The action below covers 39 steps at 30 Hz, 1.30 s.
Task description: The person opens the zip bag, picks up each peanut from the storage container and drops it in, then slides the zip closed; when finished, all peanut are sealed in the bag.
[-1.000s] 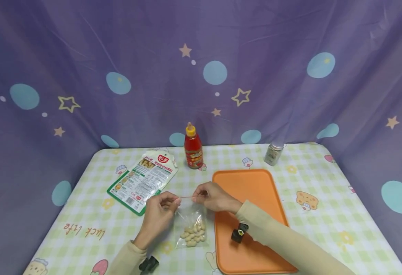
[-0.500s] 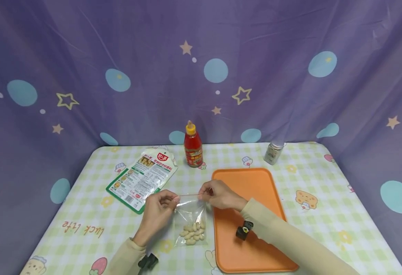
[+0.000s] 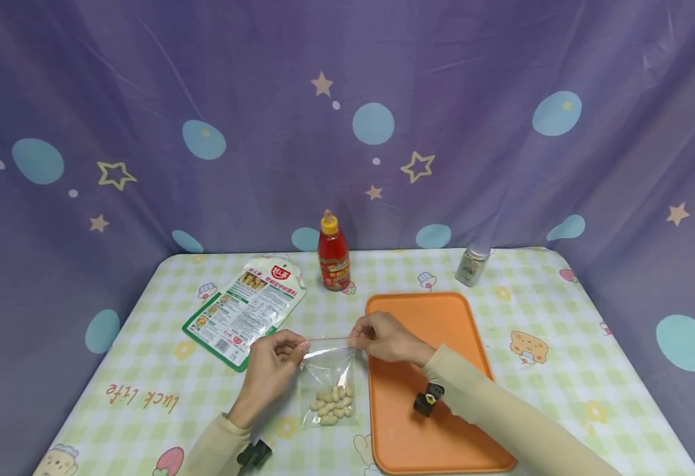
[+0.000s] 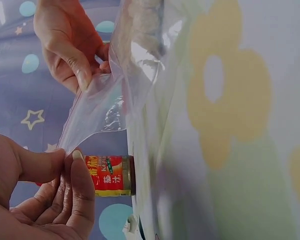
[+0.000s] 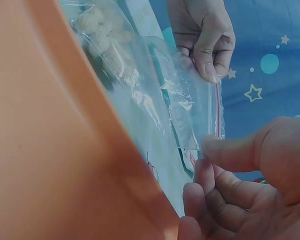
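A clear zip-lock bag [image 3: 326, 370] with a red line along its top holds several peanuts [image 3: 332, 404] in its lower part. My left hand [image 3: 274, 370] pinches the bag's top left corner between thumb and forefinger. At the top right corner, my right hand [image 3: 386, 338] pinches the zip edge the same way, beside the orange tray's rim. The zip edge is stretched straight between the two hands. In the right wrist view the red zip line [image 5: 218, 110] runs from one thumb to the other.
Right of the bag lies an orange tray [image 3: 425, 423], under my right forearm. A white and green printed food pouch [image 3: 246, 314] lies at the left. Behind stand a red sauce bottle with a yellow cap [image 3: 334, 258] and a small spice jar [image 3: 472, 266].
My right hand has slid rightward along the bag's top edge to its right corner. The left hand keeps its pinch at the left corner, almost still.
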Tool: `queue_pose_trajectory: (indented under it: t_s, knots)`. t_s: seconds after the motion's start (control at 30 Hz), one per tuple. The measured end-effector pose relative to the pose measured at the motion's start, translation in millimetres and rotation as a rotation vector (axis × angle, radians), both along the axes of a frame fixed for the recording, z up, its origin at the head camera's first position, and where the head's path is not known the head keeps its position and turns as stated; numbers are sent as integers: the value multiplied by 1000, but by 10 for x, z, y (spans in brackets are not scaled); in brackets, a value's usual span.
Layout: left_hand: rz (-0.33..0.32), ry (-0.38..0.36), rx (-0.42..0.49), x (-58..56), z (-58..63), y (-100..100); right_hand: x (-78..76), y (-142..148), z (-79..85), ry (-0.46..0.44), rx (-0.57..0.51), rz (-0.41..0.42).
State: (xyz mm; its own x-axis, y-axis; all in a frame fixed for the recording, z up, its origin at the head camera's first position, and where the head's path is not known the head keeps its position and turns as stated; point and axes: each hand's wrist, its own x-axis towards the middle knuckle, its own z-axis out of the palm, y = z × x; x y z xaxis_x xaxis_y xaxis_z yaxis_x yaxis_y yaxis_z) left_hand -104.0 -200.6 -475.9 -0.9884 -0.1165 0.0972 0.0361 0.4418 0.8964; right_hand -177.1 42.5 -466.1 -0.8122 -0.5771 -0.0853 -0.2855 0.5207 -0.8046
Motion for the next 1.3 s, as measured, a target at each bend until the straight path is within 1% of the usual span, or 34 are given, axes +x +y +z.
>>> queue_pose_trajectory:
  t_s: [0.23,0.47,0.57,0.67,0.73,0.9,1.03,1.13,1.2,1.3]
  knots:
    - [8,-11,8,-2,-10,4,5,18,-22,-8,-20,-4]
    - [19,-41,5,-45,5,24,-19,59,-64,6,-85,8]
    - [19,-57,-21,-63,11,18,-29,54,-76,12,-90,-2]
    - [3,-53,-63,-92,11,9,-48,33,-86,21,-87,-23]
    - [-9,-45,-88,-114,9,4,-66,11,-92,41,-88,-33]
    - [-31,-40,-114,-169,-4,-17,-122,-42,-118,117,-85,-19]
    - [-44,-40,-131,-199,-17,-40,-161,-64,-133,139,-76,-14]
    - [-32,-43,-162,-212,-29,-52,-184,-87,-140,136,-62,-20]
    - [-22,-49,-178,-216,-37,-53,-197,-106,-147,150,-54,-19]
    - [-10,-56,-183,-220,-58,-46,-210,-139,-159,162,-51,-22]
